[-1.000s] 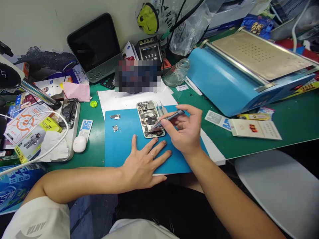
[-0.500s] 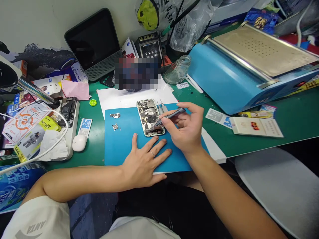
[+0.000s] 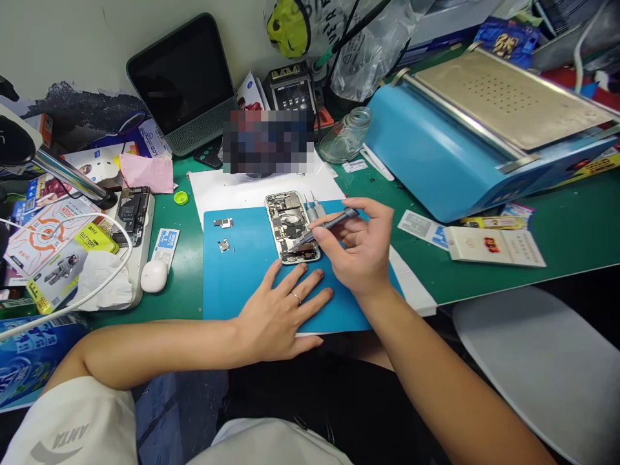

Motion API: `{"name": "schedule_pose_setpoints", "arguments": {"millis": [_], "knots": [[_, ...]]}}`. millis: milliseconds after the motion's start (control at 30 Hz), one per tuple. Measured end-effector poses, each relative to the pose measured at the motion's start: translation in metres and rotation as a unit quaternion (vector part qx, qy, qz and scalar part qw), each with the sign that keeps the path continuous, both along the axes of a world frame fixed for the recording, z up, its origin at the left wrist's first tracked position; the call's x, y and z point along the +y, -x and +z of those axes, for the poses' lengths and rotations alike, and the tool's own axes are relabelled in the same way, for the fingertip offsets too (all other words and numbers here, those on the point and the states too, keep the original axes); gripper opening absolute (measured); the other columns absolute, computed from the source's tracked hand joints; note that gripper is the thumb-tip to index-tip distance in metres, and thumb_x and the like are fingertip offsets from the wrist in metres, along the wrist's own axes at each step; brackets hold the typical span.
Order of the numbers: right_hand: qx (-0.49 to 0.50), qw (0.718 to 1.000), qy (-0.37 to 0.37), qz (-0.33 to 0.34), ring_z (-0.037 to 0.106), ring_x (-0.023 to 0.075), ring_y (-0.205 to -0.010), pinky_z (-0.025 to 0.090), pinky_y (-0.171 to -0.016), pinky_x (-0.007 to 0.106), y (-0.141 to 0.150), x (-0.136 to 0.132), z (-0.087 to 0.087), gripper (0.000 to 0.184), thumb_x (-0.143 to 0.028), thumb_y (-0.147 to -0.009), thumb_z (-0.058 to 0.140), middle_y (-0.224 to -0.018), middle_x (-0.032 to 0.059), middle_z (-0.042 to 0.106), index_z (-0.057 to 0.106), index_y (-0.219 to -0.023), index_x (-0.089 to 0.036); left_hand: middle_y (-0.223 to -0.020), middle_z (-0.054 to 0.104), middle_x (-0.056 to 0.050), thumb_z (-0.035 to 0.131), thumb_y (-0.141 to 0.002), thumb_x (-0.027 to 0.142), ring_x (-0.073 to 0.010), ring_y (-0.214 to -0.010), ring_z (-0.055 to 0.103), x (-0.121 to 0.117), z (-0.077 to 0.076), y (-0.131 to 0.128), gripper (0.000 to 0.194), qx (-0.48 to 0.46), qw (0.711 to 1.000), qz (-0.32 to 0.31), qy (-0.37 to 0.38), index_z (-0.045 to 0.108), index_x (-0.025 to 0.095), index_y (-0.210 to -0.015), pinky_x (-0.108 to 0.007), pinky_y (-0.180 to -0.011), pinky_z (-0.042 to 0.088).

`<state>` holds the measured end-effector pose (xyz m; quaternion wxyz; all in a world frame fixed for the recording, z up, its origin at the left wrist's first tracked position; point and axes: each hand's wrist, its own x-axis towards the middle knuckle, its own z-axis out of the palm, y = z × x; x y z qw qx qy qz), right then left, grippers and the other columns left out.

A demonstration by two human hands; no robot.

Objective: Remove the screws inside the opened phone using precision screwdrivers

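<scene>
An opened phone (image 3: 285,216), its inner parts showing, lies on a blue mat (image 3: 237,284). My right hand (image 3: 361,242) grips a slim grey screwdriver (image 3: 339,220), whose tip points down into the lower part of the phone. Spread flat on the mat, my left hand (image 3: 285,307) has its fingertips just below the phone's bottom edge, some perhaps touching it. Two small metal parts, an upper one (image 3: 223,223) and a lower one (image 3: 223,245), rest on the mat left of the phone. Behind my right fingers, two thin-tipped grey tools (image 3: 314,208) lie beside the phone.
A large blue machine with a metal plate (image 3: 426,148) stands at the right. A glass jar (image 3: 346,135) leans near it. At the left are another opened phone (image 3: 133,210), a white earbud case (image 3: 154,276), boxes and a white cable (image 3: 126,248). A dark screen (image 3: 181,77) stands behind.
My left index finger has shifted slightly right, closer to the other fingers. The right hand and screwdriver stay at nearly the same spot on the phone; the view has tilted a little.
</scene>
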<state>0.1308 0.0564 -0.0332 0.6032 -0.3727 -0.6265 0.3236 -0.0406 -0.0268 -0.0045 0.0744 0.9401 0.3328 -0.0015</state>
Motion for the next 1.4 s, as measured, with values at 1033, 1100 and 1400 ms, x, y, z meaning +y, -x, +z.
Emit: {"name": "schedule_pose_setpoints", "arguments": {"millis": [1033,1100,1400], "knots": [[-0.005,1.0,0.009,-0.005,0.073,0.0162,-0.079,0.066,-0.065,0.029,0.0,0.0,0.001,0.042,-0.02,-0.09,0.07,-0.092,-0.0012,0.072,0.046,-0.123,-0.03,-0.162,0.034,-0.02,0.048,-0.099,0.061,-0.0404,-0.149,0.033,0.001,-0.003,-0.001,0.075,-0.005,0.999,-0.024,-0.027,0.037,0.011,-0.155,-0.052,-0.118,0.027],[-0.009,1.0,-0.001,-0.011,0.074,0.0169,-0.08,0.066,-0.065,0.029,0.0,0.0,0.0,0.043,-0.02,-0.089,0.071,-0.091,-0.0006,0.072,0.047,-0.123,-0.03,-0.163,0.034,-0.019,0.046,-0.1,0.06,-0.0395,-0.148,0.033,0.0,0.0,-0.001,0.075,0.004,0.999,-0.023,-0.027,0.036,0.012,-0.156,-0.054,-0.117,0.028],[-0.022,0.999,-0.009,-0.024,0.074,0.0187,-0.079,0.066,-0.064,0.031,-0.001,0.001,-0.002,0.042,-0.025,-0.09,0.071,-0.091,0.0004,0.072,0.047,-0.124,-0.03,-0.166,0.03,-0.015,0.041,-0.102,0.06,-0.0368,-0.15,0.029,-0.001,0.005,-0.002,0.072,0.027,0.999,-0.008,-0.018,0.033,0.017,-0.159,-0.066,-0.116,0.028]]}}
